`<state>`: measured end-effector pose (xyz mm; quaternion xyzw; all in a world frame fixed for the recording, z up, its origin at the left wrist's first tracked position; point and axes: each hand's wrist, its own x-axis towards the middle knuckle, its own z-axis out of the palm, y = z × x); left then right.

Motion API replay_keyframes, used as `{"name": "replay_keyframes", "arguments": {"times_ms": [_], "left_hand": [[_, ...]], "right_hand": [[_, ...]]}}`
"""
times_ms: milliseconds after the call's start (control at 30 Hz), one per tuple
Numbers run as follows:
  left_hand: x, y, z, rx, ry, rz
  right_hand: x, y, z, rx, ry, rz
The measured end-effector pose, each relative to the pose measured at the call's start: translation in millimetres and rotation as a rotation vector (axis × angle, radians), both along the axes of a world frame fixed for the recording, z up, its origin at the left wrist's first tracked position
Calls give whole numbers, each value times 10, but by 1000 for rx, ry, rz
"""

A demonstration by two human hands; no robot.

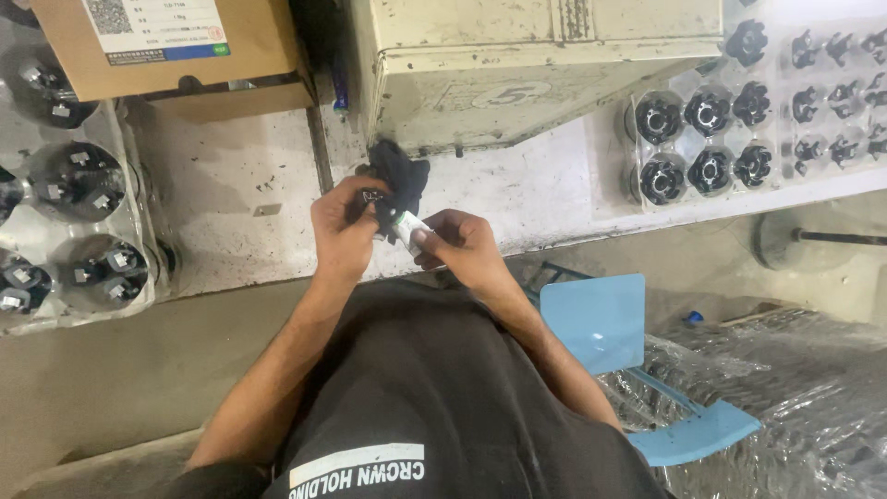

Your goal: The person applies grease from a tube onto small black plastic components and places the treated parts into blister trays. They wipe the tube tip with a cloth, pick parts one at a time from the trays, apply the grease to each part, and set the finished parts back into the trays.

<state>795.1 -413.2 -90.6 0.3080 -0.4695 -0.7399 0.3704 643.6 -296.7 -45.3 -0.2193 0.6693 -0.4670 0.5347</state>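
My left hand (340, 231) grips a small dark round part (372, 198) together with a black cloth (399, 177) that bunches up above my fingers. My right hand (462, 245) pinches a small white and green tube-like object (407, 225) and presses its end against the dark part. Both hands meet just over the near edge of a stained white workbench (231, 185). The part is mostly hidden by my fingers and the cloth.
A beige metal machine housing (517, 65) stands behind my hands. Clear plastic trays of black round parts sit at the right (711, 139) and left (74, 212). A cardboard box (176, 46) is at the back left. A blue plastic chair (601, 323) and plastic wrap (795, 397) lie to my right.
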Motion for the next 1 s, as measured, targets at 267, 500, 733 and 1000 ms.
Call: {"name": "replay_keyframes", "arguments": {"times_ms": [267, 500, 733, 1000], "left_hand": [[-152, 102, 185, -80, 24, -137], [-245, 201, 33, -56, 55, -190], [-312, 264, -4, -53, 89, -206], [-299, 232, 38, -146, 148, -235]], "right_hand": [[-208, 226, 147, 5, 70, 260], [-264, 421, 5, -134, -150, 186], [-207, 477, -157, -147, -209, 99], [-288, 647, -97, -174, -19, 201]]}}
